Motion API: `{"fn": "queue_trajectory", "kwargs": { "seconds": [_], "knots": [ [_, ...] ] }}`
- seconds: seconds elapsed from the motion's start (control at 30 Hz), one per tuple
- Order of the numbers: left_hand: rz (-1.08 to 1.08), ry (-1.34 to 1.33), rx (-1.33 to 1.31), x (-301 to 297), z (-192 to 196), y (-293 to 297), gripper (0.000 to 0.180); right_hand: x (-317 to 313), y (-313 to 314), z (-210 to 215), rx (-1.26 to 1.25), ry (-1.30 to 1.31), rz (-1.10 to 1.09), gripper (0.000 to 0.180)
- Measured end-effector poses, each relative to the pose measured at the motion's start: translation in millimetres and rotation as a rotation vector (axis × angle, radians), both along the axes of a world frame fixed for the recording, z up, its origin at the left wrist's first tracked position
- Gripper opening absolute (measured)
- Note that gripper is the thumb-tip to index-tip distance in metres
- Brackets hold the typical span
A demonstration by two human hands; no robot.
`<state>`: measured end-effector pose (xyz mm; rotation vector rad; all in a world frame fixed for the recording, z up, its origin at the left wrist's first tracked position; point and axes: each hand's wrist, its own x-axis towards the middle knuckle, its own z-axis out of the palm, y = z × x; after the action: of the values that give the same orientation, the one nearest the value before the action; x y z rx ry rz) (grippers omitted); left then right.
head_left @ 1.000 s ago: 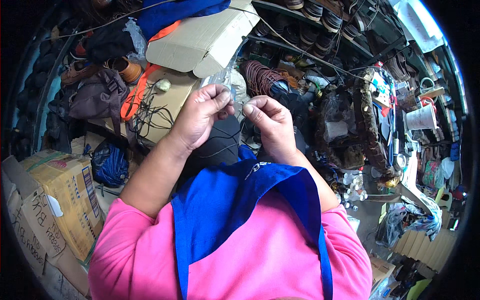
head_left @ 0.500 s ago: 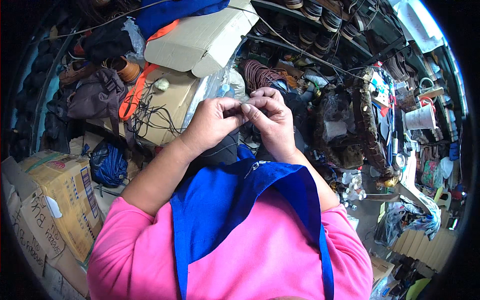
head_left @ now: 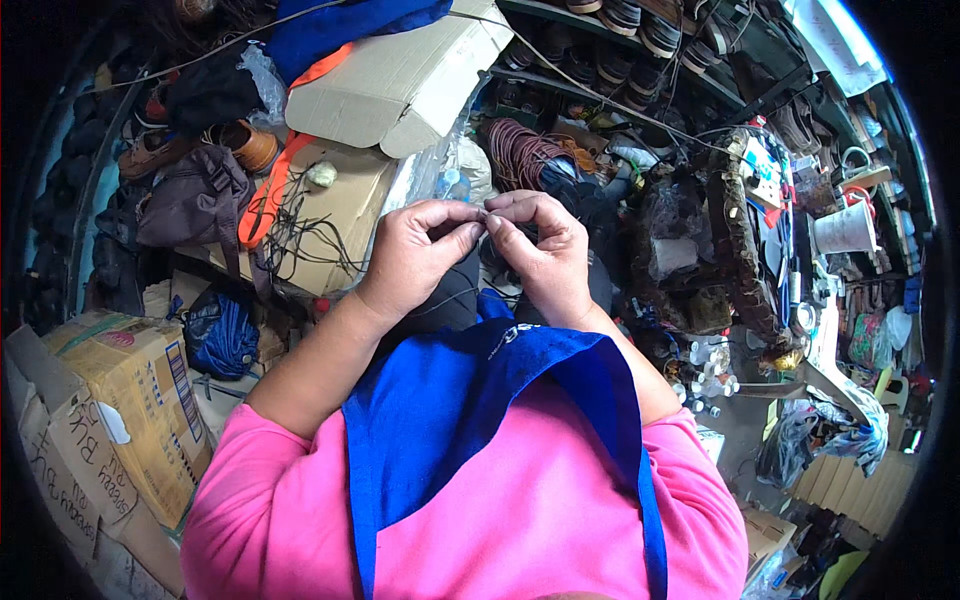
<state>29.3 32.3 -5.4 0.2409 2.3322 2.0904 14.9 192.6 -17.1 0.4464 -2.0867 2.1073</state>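
A cluttered footwear workshop: shoes (head_left: 660, 36) crowd shelves (head_left: 560, 18) at one o'clock, a tan shoe (head_left: 255, 148) sits at ten, a coil of reddish cord (head_left: 515, 150) lies near twelve, and a white spool (head_left: 843, 232) rests at three. At six, the person (head_left: 560, 480) at work wears a blue apron (head_left: 430, 430).
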Motion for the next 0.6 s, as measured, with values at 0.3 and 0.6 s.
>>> {"fn": "queue_trajectory", "kwargs": {
  "seconds": [0.3, 0.6],
  "knots": [
    [-0.024, 0.024, -0.018, 1.7, -3.0, -2.4, 0.014, 0.8, -1.2, 4.1, -0.001, 0.035, -0.002, 0.006],
    [-0.031, -0.004, 0.011, 3.2, -0.7, -1.3, 0.015, 1.8, -1.3, 7.8, 0.051, 0.064, -0.035, 0.006]
  ]
}}
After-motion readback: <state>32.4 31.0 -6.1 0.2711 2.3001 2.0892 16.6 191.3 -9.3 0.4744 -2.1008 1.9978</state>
